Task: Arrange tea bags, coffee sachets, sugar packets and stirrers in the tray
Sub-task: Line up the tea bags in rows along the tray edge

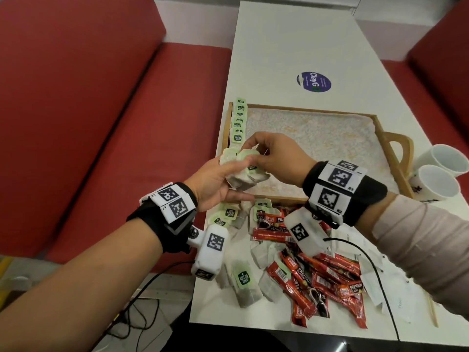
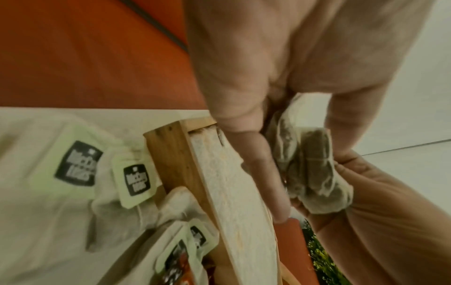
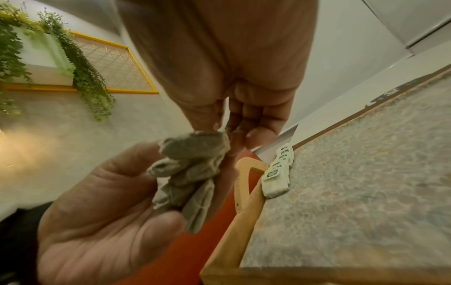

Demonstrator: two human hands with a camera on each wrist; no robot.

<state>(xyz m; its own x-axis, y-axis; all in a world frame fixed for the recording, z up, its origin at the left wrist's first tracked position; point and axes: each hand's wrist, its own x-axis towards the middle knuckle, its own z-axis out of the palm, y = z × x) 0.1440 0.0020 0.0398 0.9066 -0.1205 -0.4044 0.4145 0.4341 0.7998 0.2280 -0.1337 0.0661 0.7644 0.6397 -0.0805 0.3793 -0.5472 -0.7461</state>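
Note:
My left hand [image 1: 218, 176] holds a bunch of tea bags [image 1: 243, 174] just above the near left corner of the wooden tray [image 1: 380, 138]. My right hand [image 1: 269, 156] pinches one bag at the top of that bunch [image 3: 192, 154]. A row of tea bags [image 1: 238, 123] with green tags stands along the tray's left wall. More loose tea bags [image 1: 245, 283] and red coffee sachets [image 1: 314, 278] lie in a heap on the white table [image 1: 304, 47] in front of the tray. In the left wrist view the bunch [image 2: 307, 169] sits between both hands.
Two white cups [image 1: 441, 171] stand right of the tray's handle. A thin wooden stirrer [image 1: 432, 311] lies at the table's near right edge. Red bench seats [image 1: 101, 123] flank the table. A blue round sticker [image 1: 314, 81] is on the far tabletop. Cables hang off the near edge.

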